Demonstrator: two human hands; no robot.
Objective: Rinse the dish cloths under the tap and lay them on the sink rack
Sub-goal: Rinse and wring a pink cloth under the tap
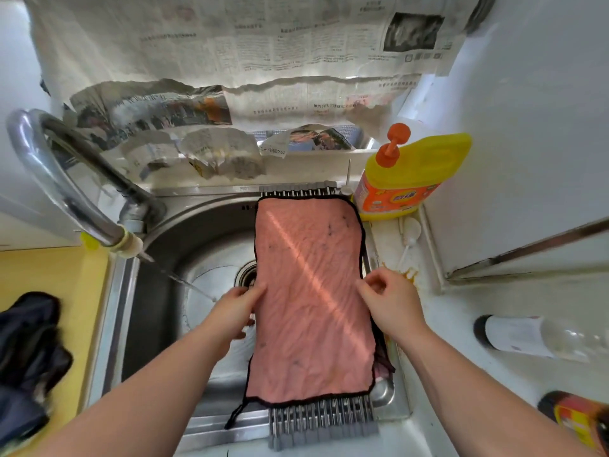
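A pink dish cloth (309, 291) with black edging lies spread flat over the grey slatted sink rack (321, 420), which spans the right half of the steel sink (158, 311). My left hand (235, 308) pinches the cloth's left edge and my right hand (390, 303) pinches its right edge at mid length. A second, darker cloth (384, 361) peeks out from under the pink one at the right. The tap (66, 189) arches over the sink's left side with a thin stream of water running from its spout.
A yellow dish soap bottle (402, 179) with an orange pump stands behind the rack on the right. Two bottles (527, 338) lie on the white counter at right. A dark bundle of fabric (29, 351) sits on the yellow counter at left. Newspaper covers the back wall.
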